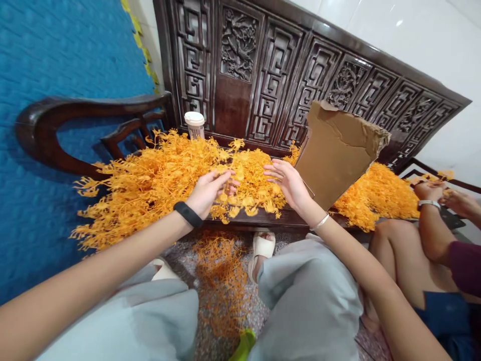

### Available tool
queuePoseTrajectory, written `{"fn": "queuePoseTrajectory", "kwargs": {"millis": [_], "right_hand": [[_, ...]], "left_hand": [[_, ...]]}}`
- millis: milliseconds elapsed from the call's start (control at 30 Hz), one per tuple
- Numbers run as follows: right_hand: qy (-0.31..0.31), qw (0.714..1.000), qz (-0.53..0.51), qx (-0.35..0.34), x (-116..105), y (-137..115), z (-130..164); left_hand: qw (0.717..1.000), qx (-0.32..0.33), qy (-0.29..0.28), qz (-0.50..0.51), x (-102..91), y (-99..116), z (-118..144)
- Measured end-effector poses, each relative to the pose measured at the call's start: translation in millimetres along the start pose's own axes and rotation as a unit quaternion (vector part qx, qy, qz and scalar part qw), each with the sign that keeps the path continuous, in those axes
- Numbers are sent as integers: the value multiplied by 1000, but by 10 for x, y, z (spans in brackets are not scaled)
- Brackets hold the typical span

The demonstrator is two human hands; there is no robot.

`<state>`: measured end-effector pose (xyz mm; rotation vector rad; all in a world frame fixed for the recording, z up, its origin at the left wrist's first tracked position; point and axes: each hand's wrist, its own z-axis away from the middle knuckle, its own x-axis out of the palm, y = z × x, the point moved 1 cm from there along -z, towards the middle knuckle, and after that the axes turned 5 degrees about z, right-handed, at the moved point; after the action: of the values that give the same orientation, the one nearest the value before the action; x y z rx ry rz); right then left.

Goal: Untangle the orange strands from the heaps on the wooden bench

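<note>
My left hand [215, 192], with a black band at the wrist, hovers over orange plastic-looking sprigs. Its fingers are loosely curled and apart, and I see nothing gripped in them. Facing it, my right hand [292, 186] wears a bracelet and has its fingers stretched out, holding nothing. Between and below both hands lies a heap of small orange flower-like pieces [253, 173] on a dark wooden bench [259, 219]. Left of my left hand spreads a big pile of branching orange sprigs [150, 188]. A brown cardboard piece [334, 155] stands tilted just right of my right hand.
A white-lidded cup [194, 124] stands by the carved backrest [235, 103]. More orange pieces [379, 198] lie right of the cardboard. Orange scraps [221, 281] litter the floor below. At the right, another person's hands [432, 193] hold orange pieces. A curved armrest [37, 133] is at left.
</note>
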<state>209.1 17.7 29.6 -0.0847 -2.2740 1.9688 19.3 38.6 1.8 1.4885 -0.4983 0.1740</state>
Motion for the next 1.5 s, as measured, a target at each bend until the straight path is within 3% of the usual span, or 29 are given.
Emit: {"fn": "queuePoseTrajectory", "kwargs": {"millis": [133,300,400,633,933,1200,1333,1500], "right_hand": [[-17,999,36,-27,1,-4,-23],[-56,993,88,-61,28,-5,-19],[-61,990,103,-72,34,-11,-13],[-56,988,122,-81,32,-20,-1],[-125,972,193,-56,62,88,-21],[-136,953,265,-53,33,275,-107],[-112,970,216,-19,-16,345,-186],[-64,988,114,86,-66,456,-418]], "left_hand": [[992,-69,-81,-67,115,28,155],[975,-75,-188,-89,189,143,284],[970,-80,-213,-86,171,177,291],[961,-114,-219,-125,75,22,190],[953,-167,-187,-168,-33,-245,83],[954,-149,-177,-189,-87,-318,29],[960,-133,-146,-196,-123,-355,-12],[978,-106,-108,-143,-82,-373,-49]]}}
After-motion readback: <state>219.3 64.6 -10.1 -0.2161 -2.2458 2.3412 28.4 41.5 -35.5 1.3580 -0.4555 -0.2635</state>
